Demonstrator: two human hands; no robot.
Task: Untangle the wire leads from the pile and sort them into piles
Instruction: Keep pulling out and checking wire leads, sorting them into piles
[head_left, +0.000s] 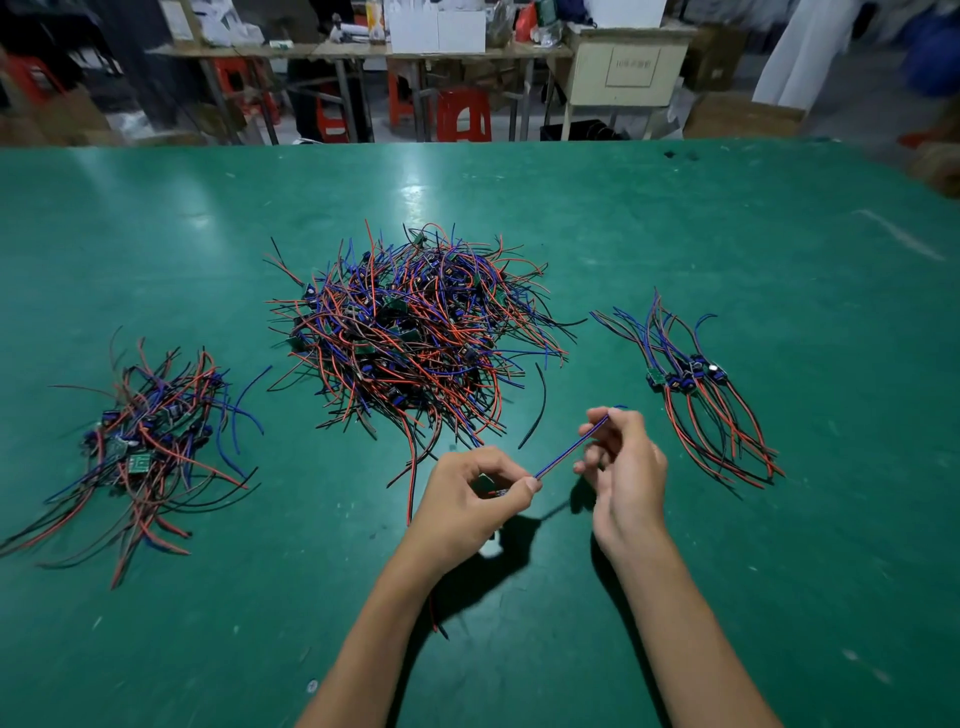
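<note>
— Between the two hands, low on the green table (727, 519), what is that?

— One wire lead (566, 453), blue and red strands pulled straight. Its long axis runs on a slant, from near-left up to far-right. The left hand (467, 499) curls round the near end and pinches it at the thumb; a small green board shows inside the fist. The right hand (626, 467) pinches the far end between its fingertips, the blue tip sticking out past them.

— And the rest?

— Just beyond the hands sits the big tangled pile (415, 332), red, blue and black leads every way. Well off to the left lies a looser pile (150, 441). To the right is a neat bundle (696, 384), boards together in the middle, blue ends pointing away, red and black ends pointing near.

— Any writing?

— Only a label on the cream cabinet (628, 67) behind the table, too blurred to read. Red stools (464, 115) stand beside it.
</note>
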